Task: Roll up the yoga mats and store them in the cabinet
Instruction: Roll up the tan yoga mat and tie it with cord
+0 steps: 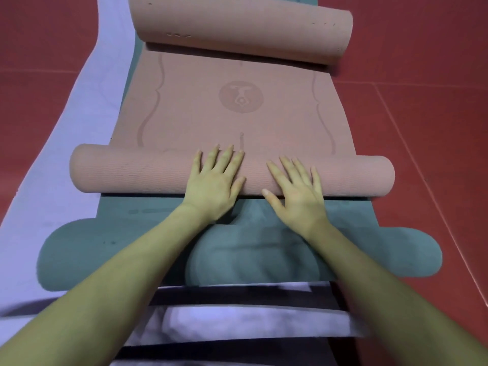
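Grip: our left hand (215, 180) and right hand (295, 187) both lie flat, fingers spread and straight, palms pressing on top of the near roll; nothing is pinched or wrapped. The hands sit close together near the middle of the roll, which we judge spreads the push evenly so the roll travels straight rather than coning to one side.

Task's thing: the dusty-pink ribbed foam yoga mat (237, 112) is partly rolled from the near end into a tight cylinder (132, 171) lying crosswise under our hands. A flat stretch runs ahead of it, and the far end curls back in a loose roll (245, 27), probably memory from earlier storage. That curl will need flattening or it will bunch when the near roll reaches it.

Underneath: a dark teal yoga mat (118, 249), flat, with its near end showing toward us; below that at the left, a pale lilac mat (60, 159). All rest on the red tiled floor (422, 128). No cabinet in view.

Markings: a round embossed emblem (240, 96) with a seated-figure motif sits on the centre line, flanked by wavy guide lines. No readable lettering; small marks on the far curl are too faint to make out.

Progress estimate: first mat under way, two untouched.
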{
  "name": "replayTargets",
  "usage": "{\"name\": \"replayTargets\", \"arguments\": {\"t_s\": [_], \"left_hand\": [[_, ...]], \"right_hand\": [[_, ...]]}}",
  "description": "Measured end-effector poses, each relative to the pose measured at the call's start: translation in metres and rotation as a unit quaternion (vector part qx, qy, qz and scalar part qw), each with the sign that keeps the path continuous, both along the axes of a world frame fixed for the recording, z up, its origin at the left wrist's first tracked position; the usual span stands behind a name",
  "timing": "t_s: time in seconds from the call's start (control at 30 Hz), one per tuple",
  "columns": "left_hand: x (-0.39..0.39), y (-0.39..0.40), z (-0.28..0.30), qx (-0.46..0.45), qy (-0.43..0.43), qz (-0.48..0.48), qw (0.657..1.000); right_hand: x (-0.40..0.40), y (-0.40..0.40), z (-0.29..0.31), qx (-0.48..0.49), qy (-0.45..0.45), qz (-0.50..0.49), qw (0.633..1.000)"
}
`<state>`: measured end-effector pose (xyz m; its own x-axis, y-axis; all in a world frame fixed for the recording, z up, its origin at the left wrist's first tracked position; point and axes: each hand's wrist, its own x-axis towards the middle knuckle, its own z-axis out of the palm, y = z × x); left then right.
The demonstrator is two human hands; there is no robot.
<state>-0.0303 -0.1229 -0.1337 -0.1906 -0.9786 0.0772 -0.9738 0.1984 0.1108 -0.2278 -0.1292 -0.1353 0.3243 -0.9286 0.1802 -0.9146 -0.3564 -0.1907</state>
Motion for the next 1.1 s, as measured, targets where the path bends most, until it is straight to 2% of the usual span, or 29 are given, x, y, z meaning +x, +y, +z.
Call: {"name": "replayTargets", "arguments": {"t_s": [0.13,0.33,0.43,0.63,0.77,1.1], "left_hand": [[0.011,-0.004,-0.008,-0.087,-0.046,-0.025,0.995],[0.024,-0.032,-0.003,0.008,-0.088,-0.015,0.996],[0.027,-0.036,-0.004,-0.011,-0.077,-0.021,0.997],[0.033,-0.026,-0.020,-0.173,-0.062,-0.088,0.979],[0.036,-0.003,-0.027,-0.236,-0.062,-0.111,0.963],[0.021,0.079,-0.023,-0.244,-0.043,-0.136,0.959]], "right_hand": [[-0.001,-0.030,0.012,0.084,0.067,0.025,0.994],[0.005,-0.059,0.010,0.077,0.110,0.030,0.991],[0.005,-0.062,0.004,0.042,0.095,0.033,0.994],[0.003,-0.043,-0.018,-0.083,0.023,0.020,0.996],[-0.002,-0.018,-0.025,-0.143,0.003,0.030,0.989],[-0.023,0.064,-0.020,-0.117,0.004,0.037,0.992]]}}
